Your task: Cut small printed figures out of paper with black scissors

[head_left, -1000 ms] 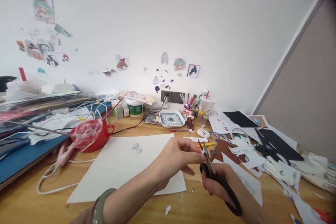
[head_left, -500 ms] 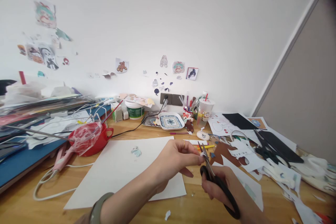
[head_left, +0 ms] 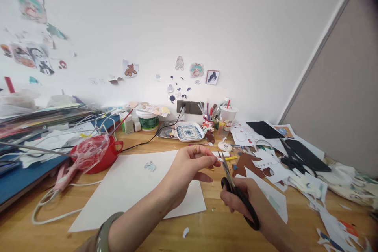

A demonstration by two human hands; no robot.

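My left hand is closed in a pinch, thumb against fingertips, on a tiny paper piece that is mostly hidden. My right hand holds black-handled scissors. Their blades point up and stand slightly apart, just right of my left fingertips. Beneath and beyond my left forearm lies a large white sheet. On that sheet rests a small pale-blue paper cutout. A white paper scrap lies on the wooden table near the front.
To the left are a red mug with plastic wrap, cables and a blue board. A patterned dish, a lidded cup and a white tub stand near the wall. Paper offcuts and other black scissors lie right.
The scissor blades were at the paper piece in my left fingertips; now they stand a little apart from it. My view has shifted slightly.
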